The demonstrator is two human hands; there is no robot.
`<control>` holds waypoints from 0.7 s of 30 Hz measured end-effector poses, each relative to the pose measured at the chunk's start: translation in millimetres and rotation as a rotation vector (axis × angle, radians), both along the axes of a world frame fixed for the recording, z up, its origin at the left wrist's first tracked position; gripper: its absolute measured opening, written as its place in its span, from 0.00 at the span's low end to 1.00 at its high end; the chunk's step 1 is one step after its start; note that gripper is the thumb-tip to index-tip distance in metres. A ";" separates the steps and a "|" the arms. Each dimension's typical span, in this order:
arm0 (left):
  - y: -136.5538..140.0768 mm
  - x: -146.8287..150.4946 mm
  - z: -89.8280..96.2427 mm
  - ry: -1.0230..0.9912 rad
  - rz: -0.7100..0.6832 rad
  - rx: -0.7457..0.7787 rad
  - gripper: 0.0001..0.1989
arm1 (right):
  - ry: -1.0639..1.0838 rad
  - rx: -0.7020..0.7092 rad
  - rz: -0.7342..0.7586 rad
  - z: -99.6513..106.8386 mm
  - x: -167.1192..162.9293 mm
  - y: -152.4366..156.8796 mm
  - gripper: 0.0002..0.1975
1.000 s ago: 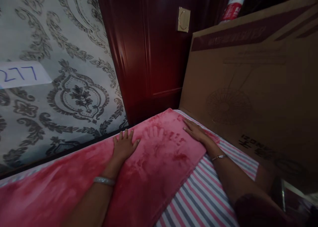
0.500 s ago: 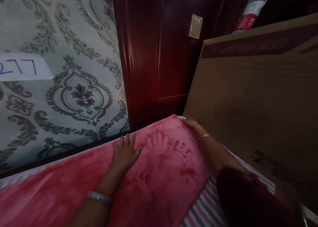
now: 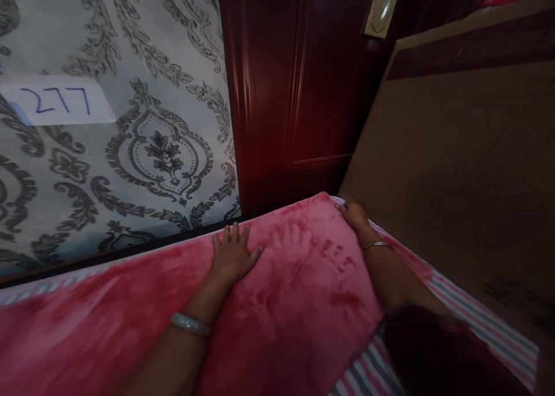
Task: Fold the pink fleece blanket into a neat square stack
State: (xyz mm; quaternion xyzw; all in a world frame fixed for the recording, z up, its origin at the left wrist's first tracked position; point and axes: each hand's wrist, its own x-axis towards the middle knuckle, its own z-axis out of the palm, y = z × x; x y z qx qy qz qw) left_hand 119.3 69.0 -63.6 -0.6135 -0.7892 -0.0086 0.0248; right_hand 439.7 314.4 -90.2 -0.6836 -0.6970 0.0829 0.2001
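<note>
A pink plush blanket [image 3: 286, 303] lies over a striped sheet [image 3: 481, 321] along the wall. My left hand [image 3: 234, 252] rests flat on it near the wall-side edge, palm down, fingers spread. At the blanket's far right corner, my right hand [image 3: 354, 215] has its fingers bent around the edge; some of them are hidden. Between my hands, the pile shows a pressed handprint [image 3: 292, 240] and darker finger marks [image 3: 338, 254]. More striped fabric shows at the near right corner.
Patterned wallpaper [image 3: 169, 153] with a paper label [image 3: 65, 101] reading 277 is on the left. Straight ahead stands a dark red wood panel [image 3: 269, 107] with a gold-coloured plate [image 3: 381, 10]. A large cardboard box [image 3: 468, 141] stands along the right side, close to my right arm.
My view has tilted down and turned slightly left, so the scene sits farther right. The left hand stays flat on the blanket; the right hand stays at its corner.
</note>
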 end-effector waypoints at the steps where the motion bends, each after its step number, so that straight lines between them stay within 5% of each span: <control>1: 0.0 0.1 0.0 -0.001 -0.001 0.002 0.40 | -0.004 0.007 -0.008 0.1 -0.8 -1.3 0.22; 11: -1.0 -2.7 -0.8 -0.045 -0.040 0.056 0.38 | 0.075 0.073 0.008 -0.2 2.2 -5.1 0.24; 21: 0.3 -2.1 -0.3 -0.061 -0.044 0.062 0.38 | 0.296 0.057 0.185 -5.5 19.6 2.9 0.21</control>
